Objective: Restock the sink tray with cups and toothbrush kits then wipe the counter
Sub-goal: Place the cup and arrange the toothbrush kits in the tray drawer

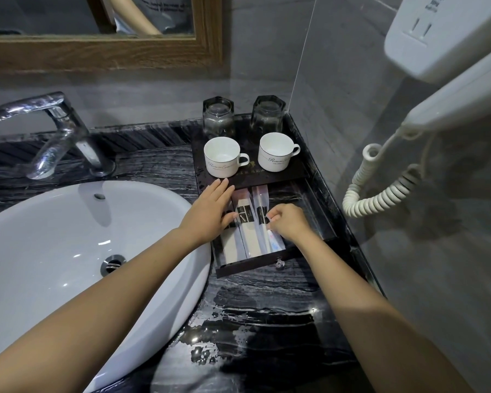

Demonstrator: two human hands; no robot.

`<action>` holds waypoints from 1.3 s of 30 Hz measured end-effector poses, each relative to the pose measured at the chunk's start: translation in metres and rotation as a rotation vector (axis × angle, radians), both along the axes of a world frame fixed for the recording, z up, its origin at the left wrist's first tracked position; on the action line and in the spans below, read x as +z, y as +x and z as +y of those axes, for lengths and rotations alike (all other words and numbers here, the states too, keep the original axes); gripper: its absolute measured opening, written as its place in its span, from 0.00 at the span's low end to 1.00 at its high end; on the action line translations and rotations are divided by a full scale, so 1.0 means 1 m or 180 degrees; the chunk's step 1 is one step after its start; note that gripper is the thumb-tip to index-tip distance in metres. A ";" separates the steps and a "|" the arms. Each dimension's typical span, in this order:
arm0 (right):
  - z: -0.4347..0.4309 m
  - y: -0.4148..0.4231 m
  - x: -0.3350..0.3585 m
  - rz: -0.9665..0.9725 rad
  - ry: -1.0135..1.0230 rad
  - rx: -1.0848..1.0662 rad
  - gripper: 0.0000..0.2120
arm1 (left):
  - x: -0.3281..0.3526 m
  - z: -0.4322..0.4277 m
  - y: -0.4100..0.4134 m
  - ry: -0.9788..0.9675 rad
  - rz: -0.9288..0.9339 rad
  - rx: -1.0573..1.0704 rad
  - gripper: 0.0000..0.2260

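Note:
A black tray [270, 177] stands on the counter right of the sink, its drawer [255, 265] pulled out toward me. On top are two white cups [223, 157] [275, 151] and, behind them, two upturned glasses [219, 117] [268, 114]. Several wrapped toothbrush kits [245, 219] lie lengthwise in the drawer. My left hand [210, 211] rests flat with straight fingers on the leftmost kits, fingertips at the tray's front edge. My right hand [288, 224] has curled fingers pinching the rightmost kit [275, 242].
A white basin [54, 236] fills the left, with a chrome tap [57, 131] behind it. The dark marble counter [261, 321] in front of the drawer is wet. A wall hairdryer [448, 52] with coiled cord [380, 194] hangs at right. A framed mirror [102, 49] is above.

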State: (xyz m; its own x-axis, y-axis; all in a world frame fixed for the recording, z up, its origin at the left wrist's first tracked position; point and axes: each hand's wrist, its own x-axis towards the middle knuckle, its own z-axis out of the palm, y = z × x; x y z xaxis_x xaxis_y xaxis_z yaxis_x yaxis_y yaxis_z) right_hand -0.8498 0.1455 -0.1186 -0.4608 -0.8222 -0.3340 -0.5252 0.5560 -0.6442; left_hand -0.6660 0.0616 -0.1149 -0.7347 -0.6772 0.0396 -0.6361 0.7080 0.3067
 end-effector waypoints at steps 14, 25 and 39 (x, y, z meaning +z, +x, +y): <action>0.003 0.003 -0.004 0.1241 0.0174 0.0022 0.13 | -0.002 -0.001 0.000 -0.0070 0.0011 -0.0012 0.29; -0.008 0.001 -0.011 0.1368 0.0320 0.1650 0.28 | -0.002 -0.001 0.001 -0.0115 0.0024 -0.0049 0.29; -0.002 -0.010 -0.012 0.1062 0.0092 0.1985 0.28 | -0.003 0.000 0.000 -0.0134 -0.0043 -0.0014 0.30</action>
